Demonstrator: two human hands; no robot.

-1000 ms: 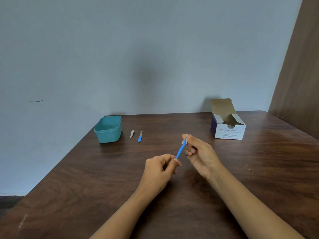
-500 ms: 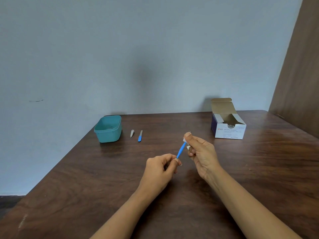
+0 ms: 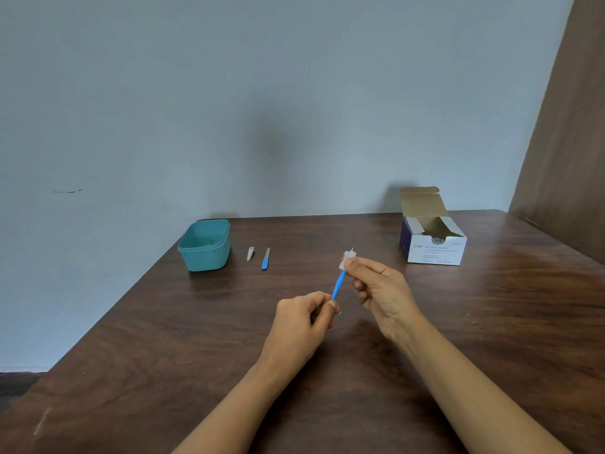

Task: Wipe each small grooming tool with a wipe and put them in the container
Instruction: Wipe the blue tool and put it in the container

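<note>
Both hands are raised above the middle of the dark wooden counter (image 3: 157, 342), well clear of the other items. The left hand (image 3: 302, 324) has its fingers (image 3: 322, 298) curled, with thumb and forefinger pinching the lower end of a slim blue-handled tool (image 3: 339, 285). The tool stands tilted, its upper end leaning away and to the right. The right hand (image 3: 381, 288) pinches a small white wipe (image 3: 347, 259) around the upper part of the tool, thumb and forefinger pressed together on the wipe, the remaining fingers loosely curled beneath. A thin metal tip shows just above the wipe; its shape is too small to make out. At the far left of the counter sits an open teal container (image 3: 216, 257); whether anything lies inside cannot be told with certainty. Just to its right lie a small metal nail clipper (image 3: 250, 254) and a blue-handled file (image 3: 265, 259), side by side, apart from each other and from the container. At the far right stands a white and purple box of alcohol swabs (image 3: 435, 252), lid flap raised, near the pale wall (image 3: 294, 93).
</note>
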